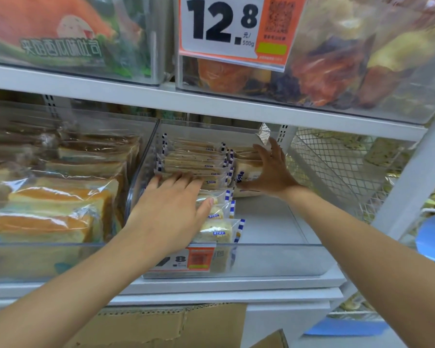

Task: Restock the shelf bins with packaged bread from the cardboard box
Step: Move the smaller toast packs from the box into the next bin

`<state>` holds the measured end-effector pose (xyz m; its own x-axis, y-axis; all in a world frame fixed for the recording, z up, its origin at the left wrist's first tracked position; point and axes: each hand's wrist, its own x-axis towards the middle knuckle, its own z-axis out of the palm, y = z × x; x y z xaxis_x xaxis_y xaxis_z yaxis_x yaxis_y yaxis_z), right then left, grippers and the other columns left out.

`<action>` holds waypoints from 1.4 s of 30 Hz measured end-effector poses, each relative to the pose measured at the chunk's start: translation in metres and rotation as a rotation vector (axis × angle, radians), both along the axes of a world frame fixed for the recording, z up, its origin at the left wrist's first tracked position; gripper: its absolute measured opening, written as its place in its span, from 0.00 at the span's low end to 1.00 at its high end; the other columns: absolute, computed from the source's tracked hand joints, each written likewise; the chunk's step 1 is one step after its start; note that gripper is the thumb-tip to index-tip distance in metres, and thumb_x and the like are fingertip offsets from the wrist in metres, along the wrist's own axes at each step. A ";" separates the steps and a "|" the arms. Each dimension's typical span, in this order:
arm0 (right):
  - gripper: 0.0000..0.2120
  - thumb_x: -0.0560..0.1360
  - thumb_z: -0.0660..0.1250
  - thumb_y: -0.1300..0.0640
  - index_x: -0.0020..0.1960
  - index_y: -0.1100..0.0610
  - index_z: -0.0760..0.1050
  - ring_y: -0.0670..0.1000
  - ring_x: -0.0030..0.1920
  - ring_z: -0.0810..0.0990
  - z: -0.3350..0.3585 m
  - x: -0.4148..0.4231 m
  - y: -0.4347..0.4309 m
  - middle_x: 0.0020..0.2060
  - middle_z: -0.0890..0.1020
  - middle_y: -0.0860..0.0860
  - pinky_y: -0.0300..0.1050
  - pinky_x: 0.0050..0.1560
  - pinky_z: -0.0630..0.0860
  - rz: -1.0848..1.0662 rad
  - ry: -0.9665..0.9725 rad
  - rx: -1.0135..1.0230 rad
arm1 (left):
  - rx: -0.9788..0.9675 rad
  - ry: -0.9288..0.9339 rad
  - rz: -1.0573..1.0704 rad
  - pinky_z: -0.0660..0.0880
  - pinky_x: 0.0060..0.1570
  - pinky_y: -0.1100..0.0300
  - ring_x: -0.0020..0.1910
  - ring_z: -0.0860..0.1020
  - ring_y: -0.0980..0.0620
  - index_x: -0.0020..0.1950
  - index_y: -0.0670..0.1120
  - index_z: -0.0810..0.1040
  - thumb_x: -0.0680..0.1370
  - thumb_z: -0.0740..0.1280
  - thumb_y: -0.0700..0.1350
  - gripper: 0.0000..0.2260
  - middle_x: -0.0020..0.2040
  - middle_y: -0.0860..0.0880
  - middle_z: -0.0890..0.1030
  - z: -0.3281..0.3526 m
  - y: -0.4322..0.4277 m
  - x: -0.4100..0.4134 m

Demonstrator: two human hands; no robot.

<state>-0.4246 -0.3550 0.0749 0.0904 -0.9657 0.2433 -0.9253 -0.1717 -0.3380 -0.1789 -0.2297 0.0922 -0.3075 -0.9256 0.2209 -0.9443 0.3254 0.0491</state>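
Head view looks into a clear, hard-walled plastic bin [274,247] on a white shelf [211,285]. It holds small flat bread packets [194,159] in glossy see-through film with blue-and-white striped ends. They are stacked in a row running from the bin's front to its back, each with its long axis lying left to right.

The left hand [168,209] rests palm-down on the row, fingers straight and close together, thumb touching a nearer packet. The right hand [271,172] is spread wide against a second stack [245,169] at the back right, with the thumb along its lower edge.

Matte brown cardboard box [176,327] flaps show below the shelf.
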 end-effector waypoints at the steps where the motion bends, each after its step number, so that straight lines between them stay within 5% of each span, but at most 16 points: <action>1: 0.55 0.61 0.78 0.38 0.78 0.47 0.51 0.58 0.78 0.39 0.002 0.003 0.001 0.78 0.37 0.47 0.65 0.74 0.55 0.016 -0.016 0.009 | -0.002 0.000 0.001 0.58 0.72 0.50 0.71 0.65 0.53 0.74 0.54 0.63 0.77 0.40 0.62 0.30 0.72 0.54 0.69 0.000 0.000 0.000; 6: 0.52 0.63 0.76 0.36 0.78 0.44 0.52 0.58 0.78 0.38 0.001 0.015 0.002 0.78 0.39 0.46 0.69 0.72 0.52 0.077 0.072 0.074 | 0.004 -0.003 0.012 0.58 0.73 0.50 0.72 0.65 0.53 0.75 0.54 0.62 0.80 0.41 0.61 0.26 0.72 0.54 0.69 -0.001 -0.001 0.000; 9: 0.49 0.63 0.71 0.30 0.76 0.41 0.52 0.56 0.78 0.46 -0.002 0.006 -0.001 0.77 0.53 0.49 0.70 0.72 0.43 0.105 0.279 -0.072 | 0.009 0.005 0.010 0.57 0.73 0.50 0.72 0.64 0.53 0.75 0.54 0.62 0.82 0.45 0.61 0.24 0.73 0.54 0.68 -0.002 -0.001 -0.001; 12: 0.41 0.64 0.69 0.31 0.72 0.44 0.62 0.55 0.70 0.65 -0.004 0.010 -0.004 0.66 0.68 0.49 0.64 0.70 0.60 0.103 0.314 -0.210 | 0.010 0.010 0.009 0.58 0.73 0.50 0.72 0.64 0.53 0.75 0.54 0.62 0.82 0.45 0.61 0.24 0.73 0.54 0.68 -0.002 -0.001 0.000; 14: 0.42 0.65 0.69 0.31 0.73 0.46 0.61 0.56 0.70 0.64 -0.005 0.016 -0.008 0.67 0.67 0.51 0.64 0.68 0.62 0.053 0.324 -0.194 | 0.000 0.006 0.011 0.58 0.73 0.50 0.72 0.65 0.53 0.75 0.54 0.62 0.81 0.43 0.61 0.25 0.73 0.55 0.68 -0.002 -0.001 0.000; 19: 0.48 0.65 0.68 0.29 0.77 0.44 0.51 0.55 0.77 0.48 -0.004 0.003 -0.007 0.75 0.55 0.49 0.70 0.72 0.40 0.105 0.331 -0.080 | -0.007 0.013 0.009 0.58 0.73 0.51 0.71 0.65 0.53 0.75 0.54 0.62 0.82 0.45 0.61 0.24 0.73 0.55 0.69 0.000 0.000 0.000; 25: 0.44 0.69 0.67 0.32 0.77 0.47 0.52 0.59 0.75 0.55 -0.005 0.014 -0.014 0.73 0.59 0.53 0.68 0.72 0.51 0.064 0.397 -0.128 | 0.001 0.028 0.012 0.58 0.73 0.50 0.72 0.65 0.53 0.75 0.54 0.61 0.82 0.47 0.60 0.24 0.73 0.54 0.68 0.000 0.000 -0.001; 31: 0.48 0.70 0.66 0.32 0.79 0.44 0.42 0.57 0.78 0.45 -0.001 0.008 -0.007 0.78 0.49 0.51 0.67 0.74 0.37 0.075 0.312 -0.028 | 0.003 0.042 0.009 0.58 0.73 0.50 0.72 0.65 0.53 0.75 0.54 0.62 0.82 0.47 0.60 0.24 0.73 0.54 0.69 0.001 0.001 -0.001; 38: 0.46 0.71 0.65 0.32 0.78 0.41 0.41 0.57 0.79 0.40 0.002 0.009 0.002 0.79 0.44 0.52 0.62 0.75 0.34 0.102 0.338 -0.089 | -0.001 0.017 0.011 0.59 0.72 0.50 0.71 0.67 0.52 0.74 0.53 0.64 0.81 0.46 0.61 0.25 0.72 0.53 0.71 -0.001 -0.001 -0.001; 42: 0.43 0.73 0.66 0.36 0.79 0.41 0.45 0.55 0.79 0.46 0.021 0.013 0.027 0.79 0.48 0.50 0.54 0.78 0.41 0.097 0.274 -0.077 | 0.038 0.070 0.019 0.61 0.71 0.48 0.69 0.68 0.49 0.73 0.52 0.66 0.81 0.52 0.60 0.24 0.71 0.51 0.72 0.003 -0.005 -0.001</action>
<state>-0.4116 -0.3283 0.0960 0.2542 -0.9289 0.2693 -0.9582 -0.2796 -0.0600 -0.1801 -0.2344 0.0951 -0.2750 -0.9391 0.2058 -0.9440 0.3043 0.1272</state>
